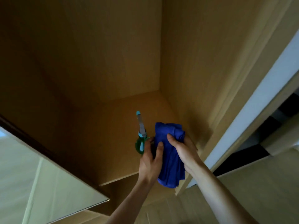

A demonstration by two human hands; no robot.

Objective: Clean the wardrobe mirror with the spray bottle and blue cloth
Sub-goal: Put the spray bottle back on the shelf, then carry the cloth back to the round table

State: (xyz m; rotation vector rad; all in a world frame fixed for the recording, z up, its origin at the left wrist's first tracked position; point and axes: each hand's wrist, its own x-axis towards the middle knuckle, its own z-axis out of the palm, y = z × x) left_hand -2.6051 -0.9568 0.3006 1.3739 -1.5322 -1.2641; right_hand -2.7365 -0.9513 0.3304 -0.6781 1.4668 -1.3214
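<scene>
The crumpled dark-blue cloth (169,160) is bunched in the right hand (184,149), whose fingers curl over its top. Touching its left side, the left hand (150,160) grips the green plastic spray bottle (139,147), nozzle up, inside the tan wooden wardrobe (113,62).

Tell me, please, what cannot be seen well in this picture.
- Spray bottle, head view: the left hand and the blue cloth cover most of its green body, so its fill level is hidden.
- Mirror, head view: cut off by the left and bottom edges; any dirt on it cannot be made out.
- Right hand, head view: the cloth hides its fingers, except the thumb.
</scene>
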